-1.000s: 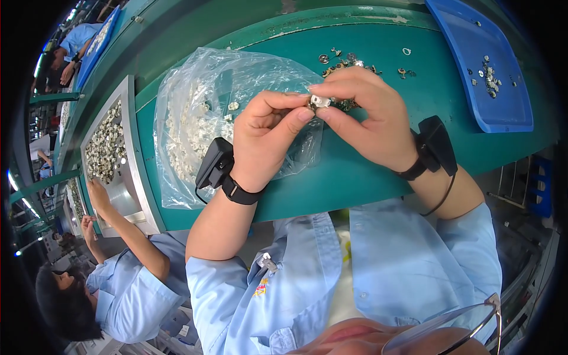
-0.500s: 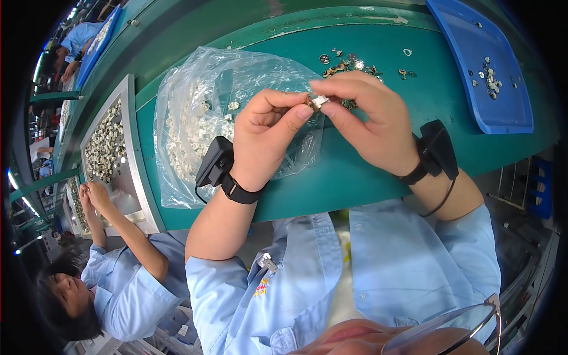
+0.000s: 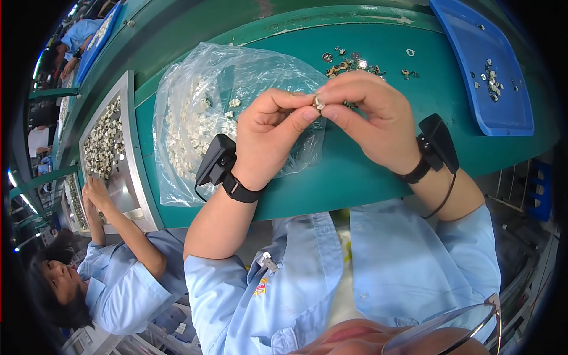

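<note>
Between my fingertips is a small white part with some brass-coloured metal (image 3: 319,103), mostly covered by the fingers. My left hand (image 3: 267,133) pinches it from the left with thumb and forefinger. From the right, my right hand (image 3: 376,121) closes thumb and fingers on the same part. Below and left of it lies a clear plastic bag (image 3: 254,65) with many small white parts (image 3: 183,130) inside. Just beyond my right hand is a loose pile of small brass and silver metal pieces (image 3: 349,64) on the green tabletop (image 3: 307,192).
A blue tray (image 3: 467,59) with a few small metal parts stands at the far right. To the left, a metal-framed tray (image 3: 131,148) holds many small parts, and a co-worker's hands (image 3: 96,192) are over it. A raised green ledge (image 3: 296,26) runs along the back.
My two hands have drawn closer together, and the small part between them has turned and is now more covered by my fingertips. The co-worker's hands have shifted slightly.
</note>
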Motion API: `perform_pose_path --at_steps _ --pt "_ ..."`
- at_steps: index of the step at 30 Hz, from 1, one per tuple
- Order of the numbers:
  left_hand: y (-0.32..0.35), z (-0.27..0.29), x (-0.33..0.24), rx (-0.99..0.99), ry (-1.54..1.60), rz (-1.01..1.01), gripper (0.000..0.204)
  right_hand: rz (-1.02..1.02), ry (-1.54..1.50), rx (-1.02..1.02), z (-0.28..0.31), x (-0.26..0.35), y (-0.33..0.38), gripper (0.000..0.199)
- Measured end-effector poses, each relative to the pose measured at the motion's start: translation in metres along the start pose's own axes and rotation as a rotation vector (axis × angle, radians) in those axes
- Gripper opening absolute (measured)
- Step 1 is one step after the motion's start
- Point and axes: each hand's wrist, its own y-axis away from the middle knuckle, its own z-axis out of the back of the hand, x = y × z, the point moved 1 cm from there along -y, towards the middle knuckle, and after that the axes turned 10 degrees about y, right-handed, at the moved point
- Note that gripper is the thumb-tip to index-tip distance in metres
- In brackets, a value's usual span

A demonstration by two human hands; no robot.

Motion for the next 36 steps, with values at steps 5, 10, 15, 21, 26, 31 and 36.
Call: perform_pose_path --at_steps 5,10,15,21,26,31,36 --pt "0.001 -0.001 -0.003 0.027 -0.113 -0.073 0.013 0.082 0.106 0.03 0.004 -0.005 -0.001 0.026" --pt "0.003 0.0 -0.006 0.063 -0.12 -0.12 0.011 0.396 0.344 -0.002 0.002 0.005 -0.004 0.032" --pt "0.0 0.0 -0.005 0.044 -0.109 -0.096 0.011 0.315 0.288 0.025 0.002 -0.001 -0.005 0.031" --pt "-0.006 0.011 0.005 0.089 0.236 0.254 0.013 0.324 0.358 -0.018 0.005 -0.001 -0.01 0.033" --pt "-0.007 0.002 0.001 0.092 0.339 0.264 0.025 0.471 0.478 -0.09 0.004 0.001 -0.009 0.037" --pt "-0.009 0.003 -0.002 0.147 0.308 0.311 0.036 0.442 0.495 -0.068 -0.002 -0.001 -0.005 0.039" --pt "-0.01 0.007 0.001 0.19 0.3 0.313 0.042 0.438 0.476 -0.039 -0.001 0.0 -0.006 0.041"
